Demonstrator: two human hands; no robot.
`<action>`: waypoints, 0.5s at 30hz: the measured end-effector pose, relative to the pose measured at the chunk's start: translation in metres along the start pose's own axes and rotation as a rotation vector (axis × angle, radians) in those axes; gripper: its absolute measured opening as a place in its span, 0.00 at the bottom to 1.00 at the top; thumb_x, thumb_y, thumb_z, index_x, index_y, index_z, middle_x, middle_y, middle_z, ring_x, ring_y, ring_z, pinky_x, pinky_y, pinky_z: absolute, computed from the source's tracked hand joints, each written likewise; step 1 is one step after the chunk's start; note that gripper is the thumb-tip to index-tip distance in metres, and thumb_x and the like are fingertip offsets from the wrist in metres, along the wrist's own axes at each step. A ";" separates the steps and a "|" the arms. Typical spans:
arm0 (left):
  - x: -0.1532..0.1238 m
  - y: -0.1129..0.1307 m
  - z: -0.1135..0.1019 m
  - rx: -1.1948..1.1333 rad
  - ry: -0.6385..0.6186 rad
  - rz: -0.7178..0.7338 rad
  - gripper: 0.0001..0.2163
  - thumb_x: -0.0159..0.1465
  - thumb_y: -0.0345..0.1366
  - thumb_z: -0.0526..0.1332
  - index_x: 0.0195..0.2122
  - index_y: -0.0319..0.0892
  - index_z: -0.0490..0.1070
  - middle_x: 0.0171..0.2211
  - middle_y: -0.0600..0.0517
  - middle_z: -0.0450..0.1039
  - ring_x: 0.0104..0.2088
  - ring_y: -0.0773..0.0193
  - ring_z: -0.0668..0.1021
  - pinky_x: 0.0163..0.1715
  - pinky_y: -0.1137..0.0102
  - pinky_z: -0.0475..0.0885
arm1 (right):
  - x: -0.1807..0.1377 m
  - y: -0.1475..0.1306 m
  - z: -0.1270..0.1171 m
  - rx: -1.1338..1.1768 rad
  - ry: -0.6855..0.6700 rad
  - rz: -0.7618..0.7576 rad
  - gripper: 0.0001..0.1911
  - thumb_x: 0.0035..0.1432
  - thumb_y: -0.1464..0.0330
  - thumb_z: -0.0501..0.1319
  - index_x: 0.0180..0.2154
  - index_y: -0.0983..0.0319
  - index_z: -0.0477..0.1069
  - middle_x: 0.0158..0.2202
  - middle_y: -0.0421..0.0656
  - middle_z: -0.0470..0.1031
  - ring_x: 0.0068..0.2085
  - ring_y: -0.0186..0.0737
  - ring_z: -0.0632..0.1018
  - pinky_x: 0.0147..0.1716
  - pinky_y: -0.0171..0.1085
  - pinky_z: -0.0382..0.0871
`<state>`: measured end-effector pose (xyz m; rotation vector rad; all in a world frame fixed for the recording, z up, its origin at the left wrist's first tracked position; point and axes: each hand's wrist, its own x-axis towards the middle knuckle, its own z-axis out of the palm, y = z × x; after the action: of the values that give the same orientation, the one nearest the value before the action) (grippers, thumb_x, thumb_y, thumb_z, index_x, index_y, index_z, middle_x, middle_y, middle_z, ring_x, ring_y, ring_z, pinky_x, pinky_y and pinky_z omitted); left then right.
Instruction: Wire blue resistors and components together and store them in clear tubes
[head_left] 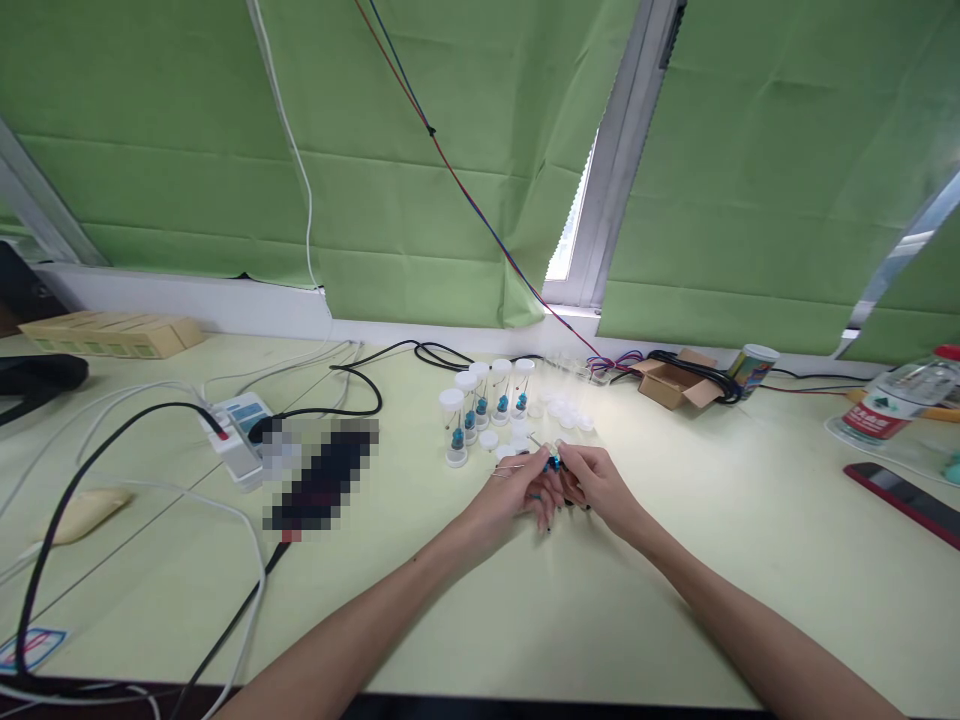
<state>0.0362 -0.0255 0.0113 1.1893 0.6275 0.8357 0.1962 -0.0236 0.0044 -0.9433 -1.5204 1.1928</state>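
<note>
My left hand [529, 487] and my right hand [596, 480] meet over the table, fingertips pinched together around a small blue part [553, 463]. Its exact kind is too small to make out, and the fingers cover some of it. Thin light wires [506, 468] stick out by the left thumb. Just beyond the hands stands a group of several small clear jars with white lids [457, 430], each holding a teal piece with thin wire leads. Loose white lids [570, 412] lie to the right of the jars, and a few more sit close behind my hands.
At left are a white power strip [244, 440], black and white cables, a blurred dark device [322, 480] and a long cardboard box [112, 334]. An open small carton [675, 383], a can [752, 370], a water bottle [896, 400] and a phone [907, 500] occupy the right.
</note>
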 end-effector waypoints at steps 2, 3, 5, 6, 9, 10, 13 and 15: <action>0.000 0.000 0.001 -0.007 -0.019 -0.034 0.26 0.62 0.58 0.54 0.26 0.36 0.71 0.24 0.47 0.71 0.20 0.66 0.74 0.20 0.71 0.68 | 0.000 0.001 0.000 0.018 -0.009 0.005 0.30 0.62 0.49 0.54 0.16 0.60 0.56 0.11 0.35 0.57 0.14 0.28 0.59 0.16 0.32 0.51; 0.000 0.000 0.001 -0.010 -0.024 -0.046 0.27 0.62 0.58 0.54 0.25 0.36 0.71 0.23 0.47 0.71 0.20 0.66 0.74 0.20 0.71 0.68 | 0.000 0.001 0.001 0.026 -0.015 0.006 0.31 0.62 0.48 0.54 0.15 0.60 0.55 0.10 0.35 0.58 0.14 0.28 0.59 0.16 0.32 0.51; 0.001 0.000 0.001 -0.014 -0.035 -0.051 0.27 0.62 0.58 0.55 0.24 0.36 0.71 0.23 0.47 0.71 0.20 0.65 0.74 0.20 0.70 0.68 | 0.000 0.001 0.001 0.030 -0.026 0.010 0.32 0.62 0.48 0.54 0.14 0.60 0.55 0.10 0.36 0.58 0.13 0.28 0.59 0.15 0.32 0.50; 0.001 0.000 0.001 -0.016 -0.043 -0.049 0.27 0.62 0.58 0.55 0.24 0.36 0.71 0.24 0.47 0.71 0.20 0.65 0.74 0.20 0.70 0.68 | 0.000 0.000 0.002 0.026 -0.030 0.012 0.33 0.62 0.48 0.53 0.13 0.60 0.56 0.09 0.36 0.58 0.13 0.28 0.58 0.15 0.32 0.50; 0.001 0.000 0.001 -0.016 -0.049 -0.043 0.27 0.62 0.57 0.55 0.23 0.36 0.71 0.24 0.47 0.71 0.20 0.65 0.74 0.20 0.70 0.68 | -0.001 0.000 0.002 0.002 -0.030 0.026 0.35 0.63 0.47 0.51 0.11 0.60 0.57 0.09 0.36 0.57 0.13 0.28 0.58 0.15 0.32 0.52; 0.001 0.000 0.001 -0.015 -0.047 -0.041 0.26 0.62 0.57 0.55 0.23 0.36 0.72 0.24 0.46 0.71 0.20 0.65 0.74 0.20 0.70 0.68 | -0.001 0.001 0.003 -0.009 -0.026 0.033 0.35 0.62 0.46 0.51 0.11 0.60 0.57 0.09 0.37 0.57 0.13 0.28 0.58 0.15 0.33 0.52; 0.001 -0.001 0.002 -0.014 -0.023 -0.026 0.26 0.62 0.56 0.56 0.23 0.36 0.72 0.23 0.46 0.71 0.20 0.66 0.73 0.20 0.71 0.68 | 0.000 0.003 0.002 -0.054 0.000 0.047 0.37 0.62 0.45 0.49 0.10 0.60 0.55 0.08 0.37 0.56 0.13 0.29 0.59 0.15 0.33 0.54; 0.001 -0.001 0.003 -0.025 0.005 -0.005 0.25 0.62 0.55 0.56 0.23 0.36 0.72 0.24 0.46 0.71 0.20 0.66 0.73 0.20 0.71 0.68 | 0.000 0.004 0.002 -0.086 0.015 0.034 0.37 0.64 0.45 0.47 0.10 0.60 0.56 0.08 0.37 0.57 0.13 0.29 0.61 0.16 0.33 0.56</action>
<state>0.0392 -0.0268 0.0110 1.1628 0.6222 0.8409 0.1946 -0.0234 0.0003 -1.0371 -1.5592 1.1493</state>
